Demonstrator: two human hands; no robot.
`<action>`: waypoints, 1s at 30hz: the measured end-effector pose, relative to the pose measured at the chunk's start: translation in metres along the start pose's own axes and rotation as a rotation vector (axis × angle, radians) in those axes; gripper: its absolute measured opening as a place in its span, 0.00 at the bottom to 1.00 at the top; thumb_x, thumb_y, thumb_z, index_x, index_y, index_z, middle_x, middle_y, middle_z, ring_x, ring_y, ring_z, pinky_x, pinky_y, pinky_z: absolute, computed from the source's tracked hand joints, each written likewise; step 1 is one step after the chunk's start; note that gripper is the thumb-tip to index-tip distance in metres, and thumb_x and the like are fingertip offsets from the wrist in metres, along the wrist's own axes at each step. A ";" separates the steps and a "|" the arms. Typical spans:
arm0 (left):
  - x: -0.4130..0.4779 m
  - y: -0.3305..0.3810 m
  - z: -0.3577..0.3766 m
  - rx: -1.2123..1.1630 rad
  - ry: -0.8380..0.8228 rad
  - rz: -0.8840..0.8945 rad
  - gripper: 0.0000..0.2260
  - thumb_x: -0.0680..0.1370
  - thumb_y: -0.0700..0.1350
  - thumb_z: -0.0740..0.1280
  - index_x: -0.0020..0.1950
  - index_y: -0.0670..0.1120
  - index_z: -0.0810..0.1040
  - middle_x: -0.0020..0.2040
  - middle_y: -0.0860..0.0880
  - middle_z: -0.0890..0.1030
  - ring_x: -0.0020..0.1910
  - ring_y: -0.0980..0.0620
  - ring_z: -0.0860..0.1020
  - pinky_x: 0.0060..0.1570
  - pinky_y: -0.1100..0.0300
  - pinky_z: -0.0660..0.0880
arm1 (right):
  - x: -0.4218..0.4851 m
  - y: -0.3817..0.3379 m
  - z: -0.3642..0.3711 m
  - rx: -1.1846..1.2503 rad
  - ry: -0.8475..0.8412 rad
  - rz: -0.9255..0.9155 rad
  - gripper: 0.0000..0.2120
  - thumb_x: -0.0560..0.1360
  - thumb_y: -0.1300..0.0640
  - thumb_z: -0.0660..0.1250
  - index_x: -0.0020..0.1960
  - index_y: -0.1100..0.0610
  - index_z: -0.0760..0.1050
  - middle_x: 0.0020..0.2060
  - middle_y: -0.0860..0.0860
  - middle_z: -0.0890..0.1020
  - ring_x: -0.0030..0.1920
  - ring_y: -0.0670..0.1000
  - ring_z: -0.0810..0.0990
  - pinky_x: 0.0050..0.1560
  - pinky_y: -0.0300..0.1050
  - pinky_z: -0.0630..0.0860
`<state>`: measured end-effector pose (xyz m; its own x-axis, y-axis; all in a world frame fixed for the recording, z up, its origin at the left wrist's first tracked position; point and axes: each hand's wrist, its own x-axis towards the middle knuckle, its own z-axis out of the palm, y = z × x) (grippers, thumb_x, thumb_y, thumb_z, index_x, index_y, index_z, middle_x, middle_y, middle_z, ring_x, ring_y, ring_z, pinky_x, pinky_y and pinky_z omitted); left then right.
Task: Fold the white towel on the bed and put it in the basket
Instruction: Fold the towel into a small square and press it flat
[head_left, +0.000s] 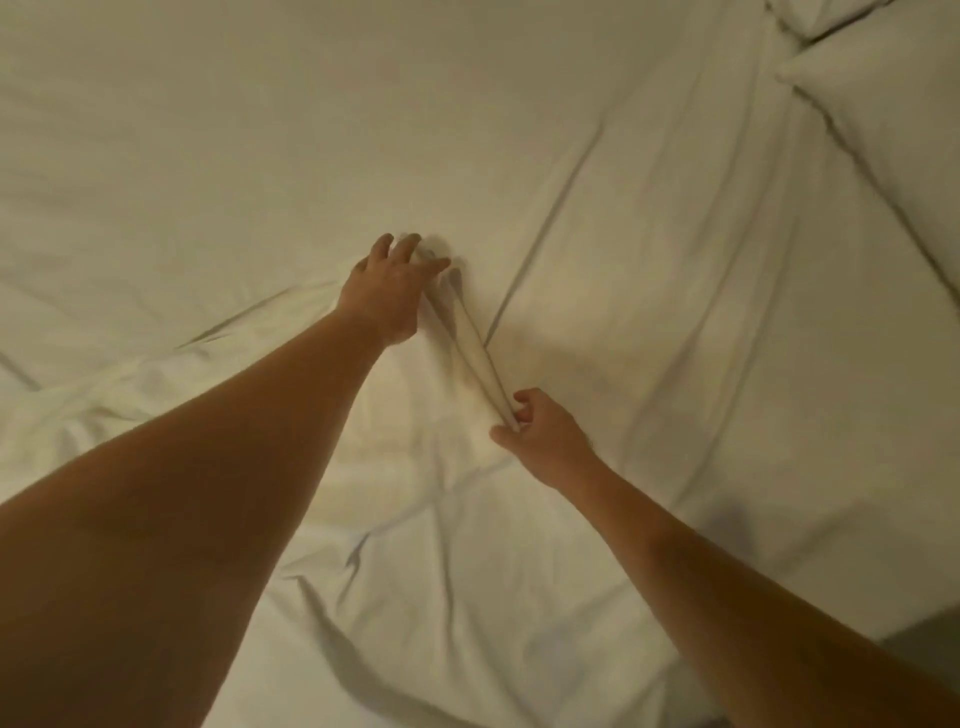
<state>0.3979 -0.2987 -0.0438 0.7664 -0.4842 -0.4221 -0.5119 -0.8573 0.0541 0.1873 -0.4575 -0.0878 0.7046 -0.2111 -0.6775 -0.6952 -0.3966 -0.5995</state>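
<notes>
Across the middle of the bed (649, 312), a white towel (475, 353) is held as a narrow taut band between two bare hands. Left hand (387, 291), at the band's far end: fingers (410, 247) spread and curled over the cloth, apparently gripping it, though motion blur hides the contact. Right hand (543, 431), at the band's near end: thumb and fingers pinched tight on the towel's edge. Slack towel cloth lies rumpled on the bed beside the band, beneath the left forearm. Beyond the towel, towards the bed's far right corner, rest white pillows (893, 104). No basket appears in the head view.
</notes>
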 end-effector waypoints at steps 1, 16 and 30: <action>0.003 0.001 0.000 0.026 -0.007 0.012 0.38 0.76 0.40 0.72 0.81 0.61 0.60 0.83 0.48 0.54 0.81 0.39 0.52 0.76 0.44 0.62 | -0.001 0.000 0.001 0.016 -0.007 0.000 0.31 0.71 0.49 0.75 0.71 0.57 0.71 0.62 0.54 0.82 0.58 0.54 0.81 0.58 0.46 0.76; -0.004 -0.007 -0.013 0.022 0.103 -0.017 0.09 0.74 0.43 0.72 0.52 0.54 0.84 0.42 0.53 0.79 0.50 0.47 0.74 0.46 0.53 0.69 | -0.009 -0.006 0.004 0.009 0.034 -0.064 0.11 0.69 0.53 0.74 0.43 0.60 0.76 0.35 0.55 0.81 0.32 0.51 0.75 0.27 0.35 0.67; -0.084 -0.043 -0.050 -0.060 0.349 -0.133 0.11 0.74 0.43 0.73 0.52 0.57 0.87 0.38 0.49 0.76 0.47 0.43 0.79 0.36 0.55 0.71 | -0.061 -0.042 0.002 0.095 0.067 -0.175 0.06 0.70 0.53 0.76 0.43 0.52 0.80 0.34 0.45 0.81 0.33 0.44 0.78 0.35 0.38 0.72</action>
<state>0.3752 -0.2300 0.0348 0.9160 -0.3897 -0.0954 -0.3836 -0.9203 0.0768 0.1734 -0.4266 -0.0223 0.8214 -0.2067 -0.5316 -0.5696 -0.3467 -0.7452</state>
